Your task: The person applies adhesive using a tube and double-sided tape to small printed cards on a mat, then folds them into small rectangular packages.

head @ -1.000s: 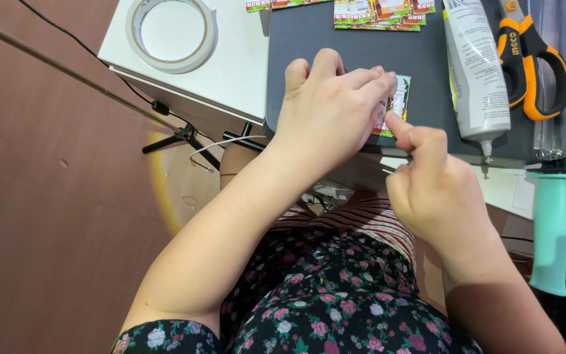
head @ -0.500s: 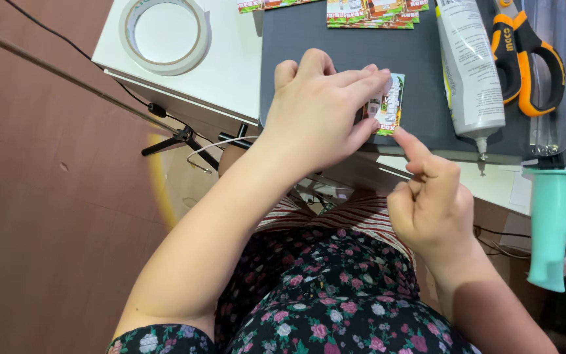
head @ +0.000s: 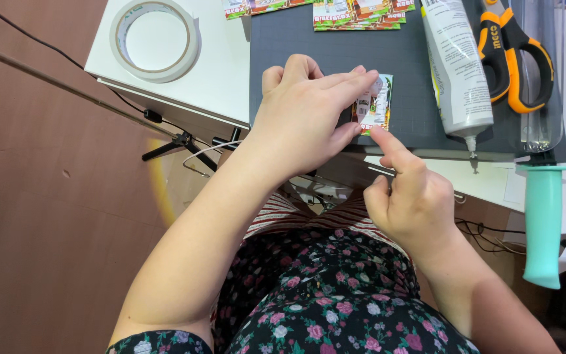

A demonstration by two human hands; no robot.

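Grey mat [head: 296, 46] holds glue tube [head: 456, 72], scissors [head: 515, 56], tape roll [head: 155, 39].

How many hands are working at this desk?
2, both the person's own: the left hand presses a small printed card onto the grey mat; the right hand points its forefinger at the card's lower edge. No others show.
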